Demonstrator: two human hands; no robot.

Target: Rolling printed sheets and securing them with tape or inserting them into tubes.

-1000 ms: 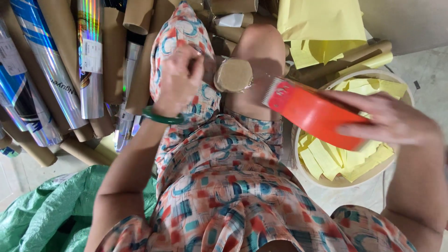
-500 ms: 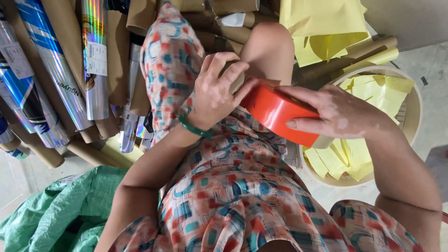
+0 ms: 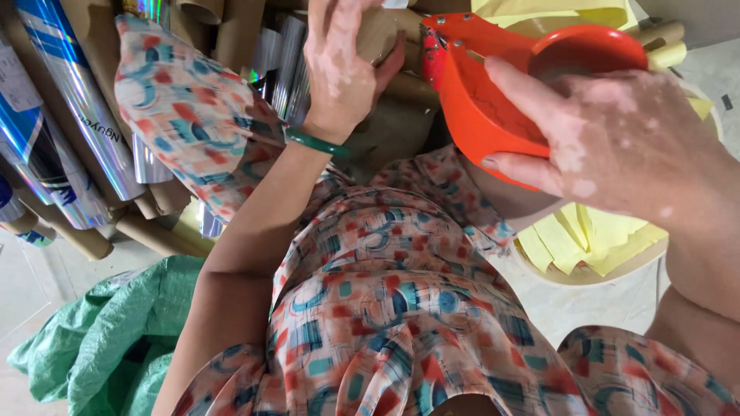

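Gripping the red tape dispenser (image 3: 509,108) by its rim, the right hand (image 3: 617,146) has lifted it higher than a moment ago, up to the left hand (image 3: 343,65), which now closes on a brown tape roll (image 3: 378,35) beside its toothed end. Both hands are raised off the lap. A round basket (image 3: 609,270) at the right holds yellow paper sheets (image 3: 578,235).

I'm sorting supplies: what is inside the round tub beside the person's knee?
The round tub holds loose yellow paper sheets, lying in overlapping layers. The right hand with its orange tape dispenser covers the tub's upper part, so anything beneath the sheets cannot be seen.
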